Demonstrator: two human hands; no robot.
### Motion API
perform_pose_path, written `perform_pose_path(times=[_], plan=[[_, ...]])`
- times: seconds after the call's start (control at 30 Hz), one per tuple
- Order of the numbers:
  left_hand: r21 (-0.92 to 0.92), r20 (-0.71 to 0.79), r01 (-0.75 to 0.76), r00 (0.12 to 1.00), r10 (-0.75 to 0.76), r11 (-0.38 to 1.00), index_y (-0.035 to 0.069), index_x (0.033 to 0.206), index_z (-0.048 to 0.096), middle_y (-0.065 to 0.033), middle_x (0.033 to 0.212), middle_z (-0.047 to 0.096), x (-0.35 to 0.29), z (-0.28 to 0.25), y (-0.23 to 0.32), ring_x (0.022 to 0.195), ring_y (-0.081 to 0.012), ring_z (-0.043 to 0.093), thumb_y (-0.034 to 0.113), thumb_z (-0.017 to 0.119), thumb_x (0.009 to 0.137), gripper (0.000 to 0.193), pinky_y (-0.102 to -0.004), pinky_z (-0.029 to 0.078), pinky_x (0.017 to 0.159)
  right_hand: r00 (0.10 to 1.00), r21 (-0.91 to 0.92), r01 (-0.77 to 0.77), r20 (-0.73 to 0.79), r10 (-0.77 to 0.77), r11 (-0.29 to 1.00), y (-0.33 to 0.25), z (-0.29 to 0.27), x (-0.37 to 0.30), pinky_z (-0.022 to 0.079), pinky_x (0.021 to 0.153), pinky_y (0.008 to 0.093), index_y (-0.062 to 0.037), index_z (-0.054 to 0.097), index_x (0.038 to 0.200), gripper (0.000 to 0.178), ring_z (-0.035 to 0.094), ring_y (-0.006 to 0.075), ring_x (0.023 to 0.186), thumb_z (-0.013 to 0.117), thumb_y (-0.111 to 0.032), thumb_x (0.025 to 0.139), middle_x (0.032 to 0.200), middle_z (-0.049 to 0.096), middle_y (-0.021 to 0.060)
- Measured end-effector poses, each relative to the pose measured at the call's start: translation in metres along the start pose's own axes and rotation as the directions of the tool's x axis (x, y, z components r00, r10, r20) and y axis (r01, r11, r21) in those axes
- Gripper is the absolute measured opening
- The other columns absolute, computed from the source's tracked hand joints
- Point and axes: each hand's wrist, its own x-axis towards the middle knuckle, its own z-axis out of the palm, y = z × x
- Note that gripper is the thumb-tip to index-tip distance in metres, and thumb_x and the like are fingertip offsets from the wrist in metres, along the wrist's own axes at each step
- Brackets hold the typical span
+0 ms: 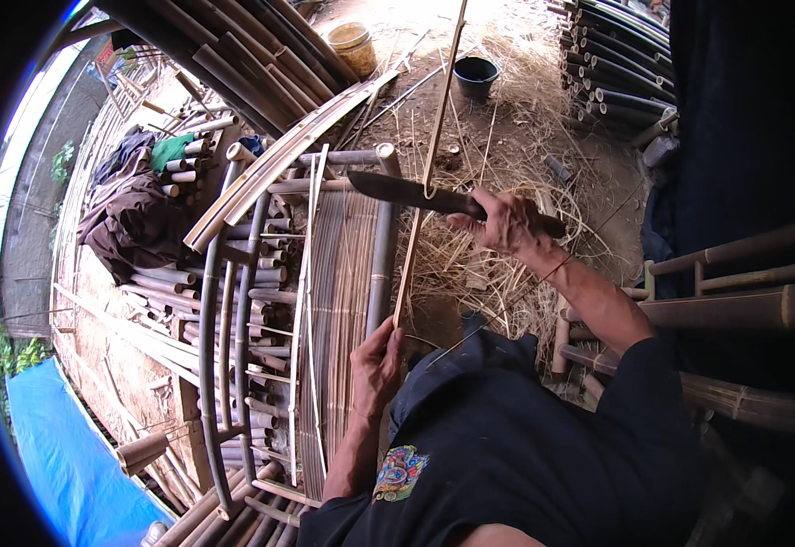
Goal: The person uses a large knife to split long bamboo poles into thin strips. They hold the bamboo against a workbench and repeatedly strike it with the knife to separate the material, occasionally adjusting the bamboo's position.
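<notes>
My right hand [504, 221] is closed round the handle of a machete [408, 191], whose broad dark blade points left. The blade crosses a long, thin bamboo strip [439, 118], and a small pale curl shows where the two meet. My left hand [377, 360] pinches the near end of that strip, which runs away from me toward the top of the view. Just left of my left hand is a bamboo bench [341, 273] with a slatted top and a dark pole along its edge. Shavings [507, 283] lie on the ground below the machete.
Split bamboo lengths [279, 155] rest across the bench's far end. A black bucket [477, 77] and a yellowish bucket [352, 47] stand beyond. Bamboo poles [621, 64] are stacked at far right. Bamboo furniture [735, 308] stands close on my right, and clothes [137, 210] lie on poles at left.
</notes>
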Motion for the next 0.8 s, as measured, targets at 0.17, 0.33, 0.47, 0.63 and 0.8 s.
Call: perform_pose_path(times=[0.17,0.33,0.47,0.63,0.8], plan=[[0.188,0.051,0.011,0.998,-0.021,0.982,0.000,0.110,0.064,-0.0029,0.068,0.057,-0.058,-0.031,-0.015,0.062,-0.0074,0.050,0.014,0.057,0.094,0.022,-0.0251,0.042,0.056,0.956,-0.039,-0.277,0.092,0.280,0.960,0.071,-0.017,0.019,0.036,0.033,0.0316,-0.0131,0.050,0.073,0.057,0.043,0.0089,0.037,0.042,-0.067,0.090,0.047,0.044,-0.0021],[0.339,0.060,-0.014,0.998,-0.007,0.941,0.000,0.103,0.066,-0.0122,0.071,0.062,-0.104,-0.066,-0.057,0.064,-0.0153,0.061,0.014,0.059,0.091,0.019,-0.0294,0.047,0.060,0.949,-0.068,-0.314,0.017,0.315,0.947,0.141,-0.034,0.031,0.037,0.038,0.0310,-0.0128,0.051,0.076,0.064,0.041,0.0103,0.040,0.034,-0.073,0.089,0.050,0.044,-0.0018],[0.425,-0.005,-0.035,0.999,0.041,0.905,-0.001,0.098,0.066,-0.0129,0.069,0.062,-0.113,-0.084,-0.086,0.061,-0.0169,0.061,0.015,0.059,0.091,0.019,-0.0296,0.048,0.058,0.882,-0.015,-0.460,0.108,0.459,0.888,0.101,-0.031,0.029,0.033,0.035,0.0308,-0.0140,0.052,0.073,0.062,0.041,0.0112,0.037,0.035,-0.072,0.090,0.048,0.041,-0.0027],[0.425,-0.014,-0.053,0.998,0.065,0.904,-0.002,0.094,0.066,-0.0103,0.063,0.057,-0.104,-0.087,-0.075,0.057,-0.0146,0.058,0.015,0.058,0.092,0.019,-0.0289,0.045,0.054,0.958,-0.003,0.281,-0.054,-0.281,0.960,0.093,-0.016,0.023,0.037,0.031,0.0291,-0.0106,0.054,0.081,0.063,0.039,0.0075,0.037,0.029,-0.067,0.093,0.049,0.042,-0.0023],[0.332,0.004,-0.053,0.998,0.055,0.942,-0.002,0.093,0.067,-0.0053,0.058,0.051,-0.107,-0.087,-0.084,0.053,-0.0079,0.049,0.014,0.058,0.093,0.018,-0.0259,0.041,0.049,0.799,0.009,-0.599,-0.067,0.598,0.801,0.167,-0.047,0.039,0.032,0.034,0.0252,-0.0111,0.057,0.079,0.067,0.044,0.0089,0.042,0.033,-0.073,0.089,0.053,0.047,-0.0013]])
